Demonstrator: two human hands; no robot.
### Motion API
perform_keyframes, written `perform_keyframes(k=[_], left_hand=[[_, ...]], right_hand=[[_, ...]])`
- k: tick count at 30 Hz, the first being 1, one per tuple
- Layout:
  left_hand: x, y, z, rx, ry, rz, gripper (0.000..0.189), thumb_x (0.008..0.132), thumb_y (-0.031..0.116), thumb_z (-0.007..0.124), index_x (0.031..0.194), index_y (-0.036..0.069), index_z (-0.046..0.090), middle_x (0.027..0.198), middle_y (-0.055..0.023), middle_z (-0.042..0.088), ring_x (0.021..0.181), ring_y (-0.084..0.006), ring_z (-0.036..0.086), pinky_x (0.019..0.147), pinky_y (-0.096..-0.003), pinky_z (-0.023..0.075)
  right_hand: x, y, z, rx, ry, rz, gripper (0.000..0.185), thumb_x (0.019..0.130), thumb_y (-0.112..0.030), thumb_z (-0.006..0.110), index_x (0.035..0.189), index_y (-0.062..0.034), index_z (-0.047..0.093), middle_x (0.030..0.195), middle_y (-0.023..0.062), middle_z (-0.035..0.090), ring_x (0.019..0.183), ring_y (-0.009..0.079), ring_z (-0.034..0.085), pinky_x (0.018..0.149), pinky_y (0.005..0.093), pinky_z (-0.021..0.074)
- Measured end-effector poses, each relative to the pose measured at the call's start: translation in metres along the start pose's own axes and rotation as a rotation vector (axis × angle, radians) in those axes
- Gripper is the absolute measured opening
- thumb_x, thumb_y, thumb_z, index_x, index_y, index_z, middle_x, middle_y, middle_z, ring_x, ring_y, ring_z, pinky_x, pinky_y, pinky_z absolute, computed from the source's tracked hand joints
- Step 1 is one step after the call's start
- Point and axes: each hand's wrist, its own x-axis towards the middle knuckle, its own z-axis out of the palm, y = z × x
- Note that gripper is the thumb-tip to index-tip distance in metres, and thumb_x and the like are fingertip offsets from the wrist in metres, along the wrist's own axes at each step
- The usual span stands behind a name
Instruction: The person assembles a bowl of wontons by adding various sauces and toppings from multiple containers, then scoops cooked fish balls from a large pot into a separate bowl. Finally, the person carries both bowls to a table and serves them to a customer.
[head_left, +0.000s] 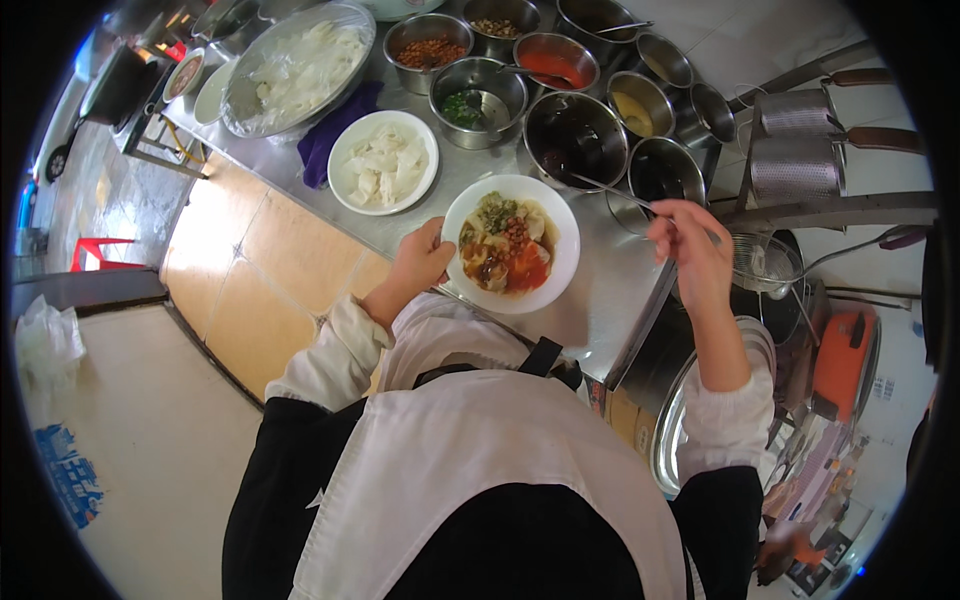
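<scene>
A white bowl (562, 247) of what look like dumplings, topped with chopped greens, brown bits, brown sauce and red sauce, is gripped at its left rim by my left hand (422, 256). My right hand (694, 251) holds the handle of a metal spoon (616, 191), whose far end reaches into a steel pot of dark sauce (576, 135). Left of the bowl, a white plate (337, 169) carries pale, flat pieces of food. Behind it stand steel pots of chopped greens (459, 111), red sauce (555, 63) and brown bits (429, 54).
A large plastic-covered basin (300, 71) and a purple cloth (319, 150) lie at the back left of the steel table (592, 315). Pots of yellow sauce (637, 112) and dark liquid (664, 171) stand near my right hand. Perforated strainers (796, 169) and a wire skimmer (769, 259) are at the right.
</scene>
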Motion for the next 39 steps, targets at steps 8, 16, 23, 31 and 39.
perform_keyframes(k=[8, 16, 23, 31, 39], left_hand=[[0.004, 0.01, -0.002, 0.069, 0.001, -0.011, 0.027, 0.077, 0.009, 0.049, 0.102, -0.001, 0.055, 0.056, -0.0079, 0.055, 0.04, -0.0131, 0.053, 0.04, -0.0275, 0.0417], [0.008, 0.018, -0.008, 0.191, 0.015, 0.037, 0.028, 0.075, 0.01, 0.051, 0.101, 0.001, 0.056, 0.057, -0.0136, 0.057, 0.045, -0.0212, 0.056, 0.046, -0.0329, 0.0434], [0.02, 0.01, -0.005, 0.305, 0.069, 0.184, 0.03, 0.075, 0.012, 0.05, 0.102, 0.0, 0.056, 0.062, -0.0166, 0.058, 0.052, -0.0292, 0.056, 0.051, -0.0359, 0.0437], [-0.006, -0.01, -0.003, -0.206, 0.028, -0.062, 0.031, 0.091, 0.019, 0.035, 0.11, 0.001, 0.052, 0.061, -0.005, 0.054, 0.05, -0.0102, 0.051, 0.044, -0.0248, 0.0424], [-0.03, -0.035, -0.007, -0.268, 0.025, -0.111, 0.034, 0.092, 0.019, 0.033, 0.115, -0.002, 0.046, 0.065, -0.0052, 0.053, 0.05, -0.0105, 0.05, 0.046, -0.0227, 0.0435]], right_hand=[[-0.073, 0.049, 0.04, -0.705, -0.315, -0.547, 0.026, 0.074, 0.002, 0.053, 0.099, -0.0016, 0.059, 0.082, 0.0098, 0.054, 0.066, 0.0204, 0.053, 0.057, 0.027, 0.0455], [-0.082, 0.055, 0.039, -1.014, -0.429, -0.761, 0.03, 0.068, 0.005, 0.054, 0.097, -0.0036, 0.059, 0.085, 0.0103, 0.053, 0.072, 0.027, 0.054, 0.06, 0.0305, 0.0471], [-0.071, 0.037, 0.033, -0.007, 0.083, -0.056, 0.017, 0.089, -0.005, 0.044, 0.086, 0.002, 0.059, 0.075, 0.0081, 0.058, 0.059, 0.0126, 0.051, 0.057, 0.0237, 0.0448], [0.01, 0.026, 0.028, -0.169, 0.156, -0.073, 0.019, 0.089, -0.01, 0.045, 0.085, 0.0014, 0.059, 0.068, 0.005, 0.057, 0.054, 0.0068, 0.049, 0.05, 0.0198, 0.0423], [0.037, 0.055, 0.029, -0.165, 0.19, -0.019, 0.017, 0.088, -0.01, 0.046, 0.085, -0.0004, 0.06, 0.067, 0.004, 0.057, 0.052, 0.0066, 0.048, 0.048, 0.0201, 0.0419]])
